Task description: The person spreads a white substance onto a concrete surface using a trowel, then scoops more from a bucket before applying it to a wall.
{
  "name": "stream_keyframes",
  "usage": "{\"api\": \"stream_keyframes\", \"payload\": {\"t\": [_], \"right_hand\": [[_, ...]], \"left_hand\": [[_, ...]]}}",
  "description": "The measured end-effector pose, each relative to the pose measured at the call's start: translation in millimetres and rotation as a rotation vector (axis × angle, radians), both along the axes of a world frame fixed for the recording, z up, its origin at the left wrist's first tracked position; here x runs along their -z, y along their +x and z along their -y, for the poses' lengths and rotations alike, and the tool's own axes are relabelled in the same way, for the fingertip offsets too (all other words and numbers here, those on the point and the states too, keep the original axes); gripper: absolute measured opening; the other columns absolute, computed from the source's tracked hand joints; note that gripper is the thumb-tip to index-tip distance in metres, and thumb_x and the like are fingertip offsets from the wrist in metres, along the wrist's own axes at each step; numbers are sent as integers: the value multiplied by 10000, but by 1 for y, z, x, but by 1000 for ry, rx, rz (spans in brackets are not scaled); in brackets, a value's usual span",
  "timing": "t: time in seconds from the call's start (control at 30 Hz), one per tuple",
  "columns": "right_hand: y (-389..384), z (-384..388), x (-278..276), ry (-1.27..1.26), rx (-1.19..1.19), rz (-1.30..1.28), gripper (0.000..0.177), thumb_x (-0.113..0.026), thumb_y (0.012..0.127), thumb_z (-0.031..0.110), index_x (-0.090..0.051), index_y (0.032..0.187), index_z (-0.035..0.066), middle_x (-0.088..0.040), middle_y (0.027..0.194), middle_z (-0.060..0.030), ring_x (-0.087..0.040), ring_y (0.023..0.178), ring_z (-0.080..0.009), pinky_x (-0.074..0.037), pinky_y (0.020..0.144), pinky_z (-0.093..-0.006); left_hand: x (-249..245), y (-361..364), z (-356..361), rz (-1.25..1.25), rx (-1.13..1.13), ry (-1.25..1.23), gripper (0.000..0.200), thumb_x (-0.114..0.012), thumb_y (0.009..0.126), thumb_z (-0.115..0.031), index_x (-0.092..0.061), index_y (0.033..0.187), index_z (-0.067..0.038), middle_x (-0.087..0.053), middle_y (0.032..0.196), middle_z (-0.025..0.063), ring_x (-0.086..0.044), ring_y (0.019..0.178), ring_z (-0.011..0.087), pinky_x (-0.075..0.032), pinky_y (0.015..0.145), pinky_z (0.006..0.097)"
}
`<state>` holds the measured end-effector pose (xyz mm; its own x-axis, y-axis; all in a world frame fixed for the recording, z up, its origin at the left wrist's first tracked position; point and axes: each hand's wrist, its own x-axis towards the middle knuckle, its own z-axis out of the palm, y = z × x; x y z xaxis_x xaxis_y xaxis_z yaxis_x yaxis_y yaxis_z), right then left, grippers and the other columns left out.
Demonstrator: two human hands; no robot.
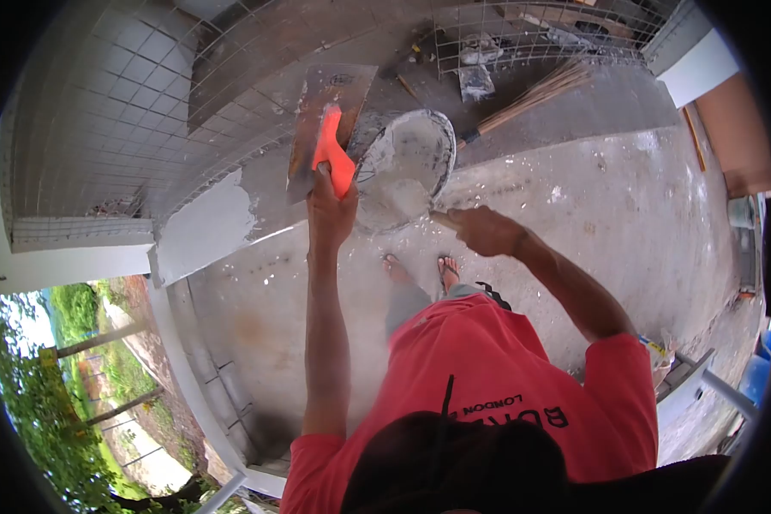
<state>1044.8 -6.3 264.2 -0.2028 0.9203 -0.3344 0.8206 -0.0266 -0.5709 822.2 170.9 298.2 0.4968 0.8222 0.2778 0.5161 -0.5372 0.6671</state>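
Plastering trowel: upper centre-left of the frame, with orange grip.
Left hand: closed around this grip.
Tub: upper centre, grey paste inside.
Right hand: closed on a hand tool at the tub's edge.
Stick broom: upper right.

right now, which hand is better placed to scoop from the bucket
Right, it seems: the right hand grips a tool handle at the edge of the bucket. The left hand is taken up with an orange-handled trowel, off to the bucket's left.
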Motion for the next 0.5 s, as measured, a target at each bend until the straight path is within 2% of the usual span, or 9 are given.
{"api": "stream_keyframes", "payload": {"t": [0.03, 0.1, 0.13, 0.2, 0.3, 0.4, 0.5], "right_hand": [[8, -3, 39, -52, 59, -23, 572, -548, 849, 90, -391, 1399, 113, -604, 1144, -194, -608, 969, -403, -484, 856, -479], [2, -8, 17, -109, 195, 160, 598, -541, 843, 81, -389, 1414, 174, -620, 1074, -178, -626, 920, -385, -501, 805, -502], [-2, -9, 5, -73, 202, 222, 593, -539, 843, 80, -400, 1408, 196, -620, 1043, -171, -631, 905, -372, -508, 786, -492], [-1, -15, -20, 15, 212, 361, 587, -536, 843, 79, -423, 1396, 240, -621, 981, -158, -642, 874, -345, -524, 748, -472], [7, -7, -60, 137, 177, 500, 525, -548, 820, 65, -480, 1321, 206, -609, 896, -133, -657, 817, -264, -546, 685, -366], [24, -16, -43, 509, 218, 532, 515, -555, 818, 53, -529, 1278, 282, -584, 896, -89, -649, 780, -231, -548, 659, -340], [49, -30, -26, 660, 211, 560, 492, -560, 806, 36, -580, 1225, 294, -580, 899, -65, -642, 761, -226, -547, 651, -347]], "left_hand": [[-1, 2, 0, 3, -3, 45, 344, -592, 804, -53, -483, 1124, 11, -594, 991, 237, -578, 925, 432, -458, 780, 454], [-6, 10, 7, 37, -12, -39, 330, -586, 803, -43, -489, 1112, 16, -589, 1005, 242, -575, 931, 436, -459, 777, 459], [-8, 11, 11, 54, -21, -82, 323, -582, 802, -39, -491, 1107, 18, -587, 1012, 244, -574, 935, 438, -460, 775, 461], [-8, 17, 8, 57, -20, -10, 320, -579, 799, -33, -492, 1103, 19, -585, 1014, 248, -571, 939, 440, -459, 773, 468], [-2, 22, -7, 50, -9, 63, 329, -581, 791, -28, -491, 1105, 13, -587, 1016, 256, -566, 947, 445, -462, 774, 483], [-7, 27, -16, 8, 51, 81, 351, -592, 783, -37, -489, 1116, 8, -589, 1019, 258, -564, 953, 447, -461, 781, 491], [-15, 29, -19, -33, 70, 16, 358, -600, 779, -53, -490, 1115, 4, -595, 1022, 262, -565, 960, 449, -459, 786, 498]]}}
